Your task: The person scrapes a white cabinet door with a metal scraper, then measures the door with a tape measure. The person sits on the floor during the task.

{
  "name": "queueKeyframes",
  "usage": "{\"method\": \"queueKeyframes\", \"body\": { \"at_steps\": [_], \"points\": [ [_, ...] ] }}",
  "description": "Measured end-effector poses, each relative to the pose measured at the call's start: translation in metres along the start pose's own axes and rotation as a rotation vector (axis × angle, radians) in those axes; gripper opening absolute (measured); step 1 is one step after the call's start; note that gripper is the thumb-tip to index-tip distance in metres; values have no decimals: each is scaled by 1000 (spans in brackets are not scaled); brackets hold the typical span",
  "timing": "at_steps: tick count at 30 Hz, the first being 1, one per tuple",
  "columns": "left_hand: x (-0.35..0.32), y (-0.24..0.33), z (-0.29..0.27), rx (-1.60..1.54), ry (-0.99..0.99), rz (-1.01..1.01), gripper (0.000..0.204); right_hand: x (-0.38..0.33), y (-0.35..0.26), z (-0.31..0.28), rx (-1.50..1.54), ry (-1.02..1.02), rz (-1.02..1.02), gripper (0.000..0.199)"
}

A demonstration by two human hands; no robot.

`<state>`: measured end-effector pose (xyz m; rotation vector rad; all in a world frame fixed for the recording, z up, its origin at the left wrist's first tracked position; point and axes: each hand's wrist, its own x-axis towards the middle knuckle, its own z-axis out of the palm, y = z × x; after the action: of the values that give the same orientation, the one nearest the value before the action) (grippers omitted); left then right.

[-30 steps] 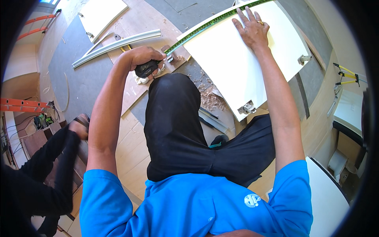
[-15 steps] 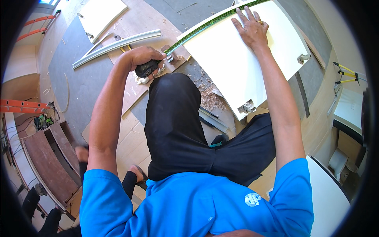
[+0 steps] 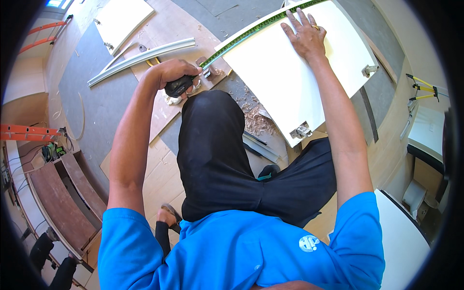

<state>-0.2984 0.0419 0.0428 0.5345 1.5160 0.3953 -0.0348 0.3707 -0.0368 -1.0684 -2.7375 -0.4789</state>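
My left hand [image 3: 175, 71] is closed around the black case of a tape measure [image 3: 179, 86], just beyond my raised knee. From the case, the green blade [image 3: 261, 27] runs out to the right along the far edge of a white cabinet door [image 3: 285, 72]. My right hand [image 3: 308, 39] lies flat and spread on the door, its fingertips at the blade and a ring on one finger. Metal hinges sit on the door's near edge, one at the near corner [image 3: 302, 130] and another farther right [image 3: 370, 71].
Left of the tape lie a pale metal profile [image 3: 145, 58] and a second white door [image 3: 124, 24]. Wood shavings [image 3: 259, 121] are scattered beside the near door. An orange ladder [image 3: 31, 132] and brown wooden boxes [image 3: 60, 203] stand at left; a yellow-legged stand [image 3: 424, 89] is at right.
Both hands, the tape and the door stay nearly in place. At the left, another person's foot beside my left arm has gone from view.
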Motion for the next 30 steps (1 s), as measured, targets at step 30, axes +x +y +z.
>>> {"method": "queueKeyframes", "body": {
  "at_steps": [30],
  "points": [
    [-5, 3, 6, 2, 31, 35, 43, -1, -1, -2, 50, -1, 8, 63]
  ]
}}
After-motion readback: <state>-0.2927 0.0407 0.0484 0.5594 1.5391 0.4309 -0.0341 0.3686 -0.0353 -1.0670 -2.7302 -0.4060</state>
